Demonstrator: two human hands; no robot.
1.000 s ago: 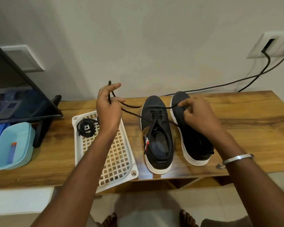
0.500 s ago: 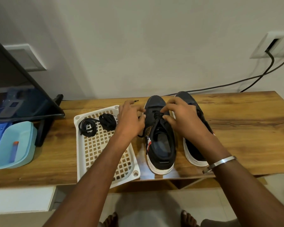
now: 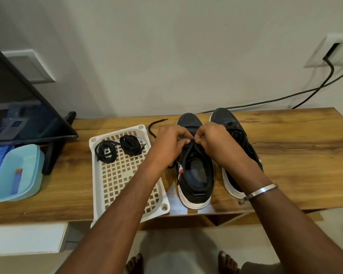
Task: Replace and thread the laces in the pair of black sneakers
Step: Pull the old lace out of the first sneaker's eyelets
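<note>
Two black sneakers with white soles stand side by side on the long brown wooden desk (image 3: 285, 155), toes toward the pale wall. Biggest of all is the desk, which runs from one side to the other. On its far left leans a big dark flat screen (image 3: 18, 107). Next in size is the white plastic tray full of square holes (image 3: 115, 180), lying flat just left of the shoes and sticking a little over the front edge. A light blue plastic box (image 3: 18, 173) sits near the left end, with a small blue and orange thing inside it.

The left black sneaker (image 3: 194, 175) is close beside the tray. The right black sneaker (image 3: 236, 135) is just next to it and partly hidden by an arm.

Both hands meet over the front of the left sneaker. The left hand (image 3: 170, 143) has its fingers curled in a narrow grip, and it pinches the thin black lace (image 3: 156, 125) at the shoe's holes. The right hand (image 3: 212, 139) pinches the same lace, fingertips nearly touching the other hand. A loose end of the lace curves away on the desk behind the left hand.

Two small black coiled lace bundles (image 3: 119, 147) rest in the far end of the tray. A thin silver bangle (image 3: 257, 192) circles the right wrist
</note>
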